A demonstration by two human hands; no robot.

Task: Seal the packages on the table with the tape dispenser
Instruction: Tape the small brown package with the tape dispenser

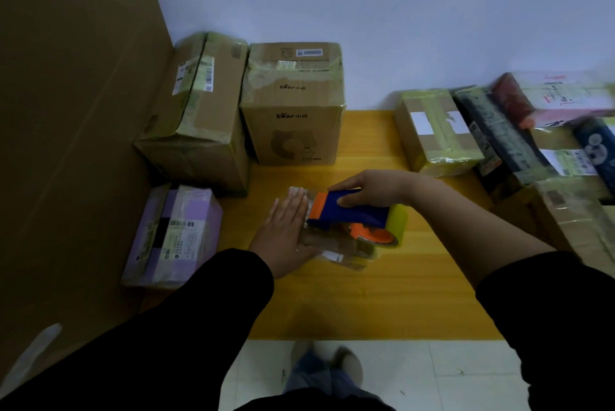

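Observation:
A small flat brown package (346, 252) wrapped in clear tape lies in the middle of the yellow wooden table (332, 304). My left hand (284, 232) presses flat on its left part, fingers straight. My right hand (369, 189) grips the blue and orange tape dispenser (349, 214) from above, over the package. Its roll of yellowish tape (397, 224) points to the right. The package is largely hidden under the dispenser and my hand.
Two large taped cardboard boxes (196, 118) (294, 108) stand at the back left against the wall. A purple package (173, 237) lies at the left. More taped packages (439, 134) (549, 158) are piled at the right. A tall brown board (76, 111) bounds the left side.

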